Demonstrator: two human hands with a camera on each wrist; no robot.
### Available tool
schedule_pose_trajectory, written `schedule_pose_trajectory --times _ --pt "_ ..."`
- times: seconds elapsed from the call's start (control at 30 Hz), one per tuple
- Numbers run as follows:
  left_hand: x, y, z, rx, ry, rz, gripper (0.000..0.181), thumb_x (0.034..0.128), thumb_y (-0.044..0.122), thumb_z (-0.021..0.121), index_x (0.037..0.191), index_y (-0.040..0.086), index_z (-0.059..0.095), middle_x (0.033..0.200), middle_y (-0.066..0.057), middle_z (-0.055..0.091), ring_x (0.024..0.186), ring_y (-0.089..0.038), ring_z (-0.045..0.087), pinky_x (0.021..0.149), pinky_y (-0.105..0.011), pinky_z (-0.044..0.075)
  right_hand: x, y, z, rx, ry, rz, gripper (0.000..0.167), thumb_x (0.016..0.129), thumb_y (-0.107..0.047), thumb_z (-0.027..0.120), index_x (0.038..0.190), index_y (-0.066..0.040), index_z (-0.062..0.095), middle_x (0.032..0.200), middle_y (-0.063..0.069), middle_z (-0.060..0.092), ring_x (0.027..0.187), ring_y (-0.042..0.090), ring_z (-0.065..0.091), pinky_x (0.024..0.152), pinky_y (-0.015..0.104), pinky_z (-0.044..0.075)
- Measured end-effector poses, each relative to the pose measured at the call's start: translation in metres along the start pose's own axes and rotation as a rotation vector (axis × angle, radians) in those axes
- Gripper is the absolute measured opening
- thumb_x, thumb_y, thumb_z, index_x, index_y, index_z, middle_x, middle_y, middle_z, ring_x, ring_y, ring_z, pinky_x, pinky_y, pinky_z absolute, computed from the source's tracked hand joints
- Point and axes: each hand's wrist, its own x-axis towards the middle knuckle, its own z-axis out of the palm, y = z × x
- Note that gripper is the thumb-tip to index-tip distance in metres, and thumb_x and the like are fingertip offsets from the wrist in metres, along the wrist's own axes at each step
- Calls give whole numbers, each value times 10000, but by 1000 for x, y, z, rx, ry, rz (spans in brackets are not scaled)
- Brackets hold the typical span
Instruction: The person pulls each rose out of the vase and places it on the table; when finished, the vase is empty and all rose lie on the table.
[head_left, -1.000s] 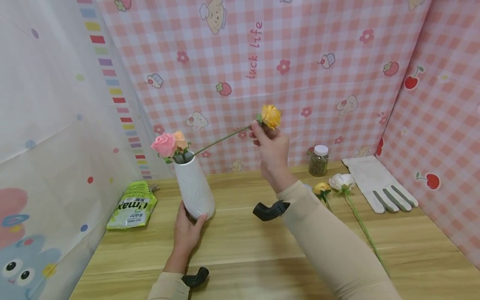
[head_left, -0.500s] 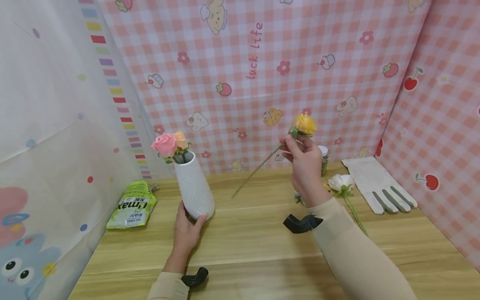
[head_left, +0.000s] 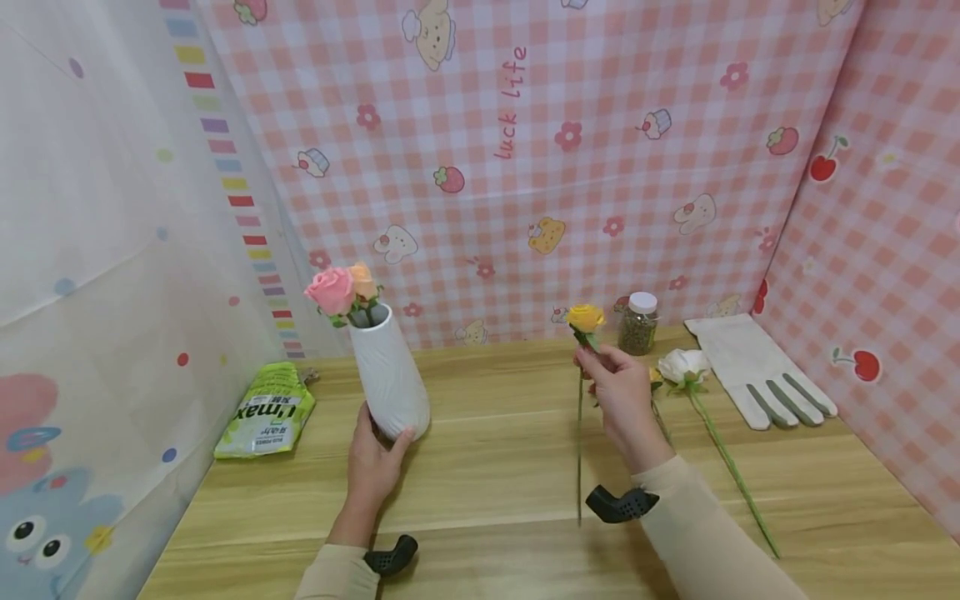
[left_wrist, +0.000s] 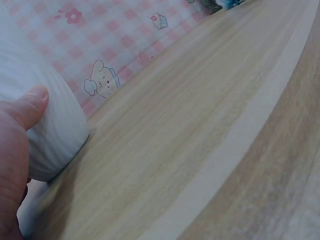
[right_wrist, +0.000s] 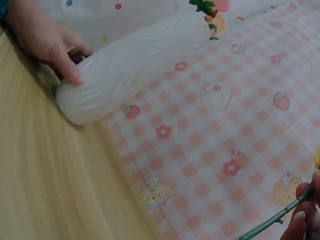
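Note:
My left hand (head_left: 375, 462) grips the lower part of a white vase (head_left: 390, 375), which stands on the wooden table. In the left wrist view the thumb (left_wrist: 35, 106) lies against the vase's ribbed side. A pink rose (head_left: 331, 290) and a peach rose (head_left: 363, 281) stick out of its mouth. To the right, my right hand (head_left: 628, 408) pinches a yellow rose (head_left: 586, 317) by the stem just under its bloom. That stem (head_left: 580, 458) hangs straight down, apart from the vase. In the right wrist view part of the green stem (right_wrist: 275, 219) shows beside the fingertips.
A white rose (head_left: 684, 367) with a long stem lies right of my right hand. Another yellow flower (head_left: 656, 378) is partly hidden behind that hand. Farther back are a lidded jar (head_left: 638, 325) and a white-and-grey glove (head_left: 757, 371). A green bag (head_left: 266, 412) sits at left.
My right hand has moved right and down, bringing the yellow rose away from the vase mouth. Its stem has swung from slanting to upright. The left hand and vase stay put.

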Motion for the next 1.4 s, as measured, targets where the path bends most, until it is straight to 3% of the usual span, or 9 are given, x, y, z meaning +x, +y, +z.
schedule_pose_trajectory --times 0.27,0.4,0.63,0.87,1.17,1.4 --pt "-1 -2 1 -9 -2 3 867 852 309 745 1494 19 240 1422 -218 419 1308 -326 413 1053 -476 356 -1 34 -6 -142 -42 -1 361 911 -249 680 1205 -42 654 896 -32 716 750 97 584 549 228 452" --pt "-1 -2 0 -22 -4 -7 868 854 318 741 1496 25 236 1423 -215 417 1308 -323 411 1056 -472 353 0 48 -5 -228 -75 -28 376 925 -206 663 1246 -14 627 957 60 702 791 112 606 554 207 446" --pt "-2 -1 0 -15 -13 -44 888 853 312 742 1506 29 211 1430 -221 404 1307 -331 411 1056 -476 355 -2 70 -5 -308 -117 -66 283 908 -101 671 1156 34 665 1011 162 683 825 111 600 631 171 481" --pt "-1 0 0 -27 -14 -40 867 852 267 747 1498 13 225 1417 -234 416 1301 -337 419 1052 -482 361 -2 82 -7 -386 -94 -99 99 880 -138 714 918 -49 735 854 67 703 739 162 592 564 220 470" --pt "-1 2 0 -27 -8 -28 852 851 235 752 1487 -6 238 1390 -247 441 1279 -346 441 1039 -484 373 1 89 -12 -500 -82 -115 112 900 -108 683 960 -43 751 913 90 720 771 157 618 589 200 477" --pt "-1 2 0 -30 -2 -26 844 851 222 752 1480 -16 242 1382 -253 441 1274 -352 443 1039 -493 373 1 94 -14 -593 -70 -113 104 885 -105 697 952 -60 763 931 75 718 810 183 622 638 256 478"
